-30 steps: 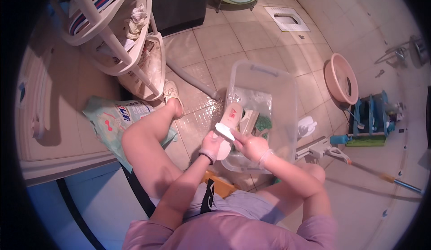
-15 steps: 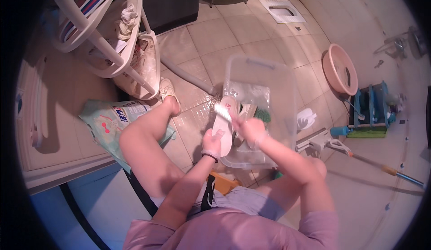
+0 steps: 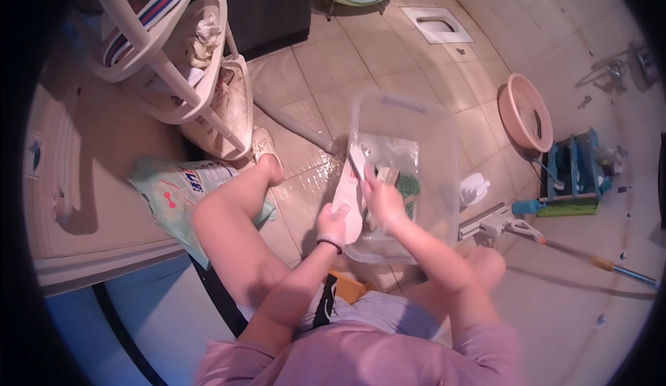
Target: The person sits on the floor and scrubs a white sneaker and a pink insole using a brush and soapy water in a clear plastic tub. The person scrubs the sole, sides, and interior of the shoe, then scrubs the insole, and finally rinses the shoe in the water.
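A pale, flat insole (image 3: 345, 195) slants over the left side of a clear plastic tub (image 3: 433, 126). My left hand (image 3: 331, 224) grips its near end, thumb on top. In my right hand (image 3: 386, 204), closed round the handle, is a scrubbing brush (image 3: 359, 160), its head at the insole's far part; the bristles are hidden. A green mesh scrubber (image 3: 409, 183) lies in the tub beside pale items partly covered by my right hand. Water or clear plastic glistens at the tub's bottom.
A grey hose (image 3: 295, 128) runs to the tub's left over wet tiles. Left stand a tiered rack (image 3: 239, 101) and a green plastic bag (image 3: 163, 195). Right are a white brush-like item (image 3: 474, 189), a pink basin (image 3: 510, 112), a mop (image 3: 496, 221) and a blue caddy (image 3: 555, 167).
The brush has swung from lying across the insole to pointing along its far end. My right hand has shifted slightly down and left, and the insole is tilted more.
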### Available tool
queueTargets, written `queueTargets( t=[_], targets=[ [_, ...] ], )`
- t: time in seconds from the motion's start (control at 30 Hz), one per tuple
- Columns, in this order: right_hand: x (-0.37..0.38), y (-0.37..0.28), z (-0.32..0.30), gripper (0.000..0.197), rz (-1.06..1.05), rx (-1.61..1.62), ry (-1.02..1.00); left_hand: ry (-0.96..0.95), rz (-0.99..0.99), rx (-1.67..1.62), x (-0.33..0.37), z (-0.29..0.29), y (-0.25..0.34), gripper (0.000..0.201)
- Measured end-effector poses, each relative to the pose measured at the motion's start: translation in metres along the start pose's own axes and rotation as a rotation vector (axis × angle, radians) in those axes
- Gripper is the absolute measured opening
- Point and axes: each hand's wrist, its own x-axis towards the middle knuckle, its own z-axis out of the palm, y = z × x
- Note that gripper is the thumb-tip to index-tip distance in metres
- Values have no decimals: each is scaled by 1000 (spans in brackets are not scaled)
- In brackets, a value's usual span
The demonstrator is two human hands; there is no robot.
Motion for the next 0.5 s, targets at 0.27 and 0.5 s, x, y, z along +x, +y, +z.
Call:
queueTargets(
  t=[0.27,0.5],
  targets=[
    [-6,-1,7,41,124,85,23,10,12,-21,0,2,-13,22],
    [-82,2,37,43,85,111,-65,29,43,48,12,-1,-24,21]
  ],
)
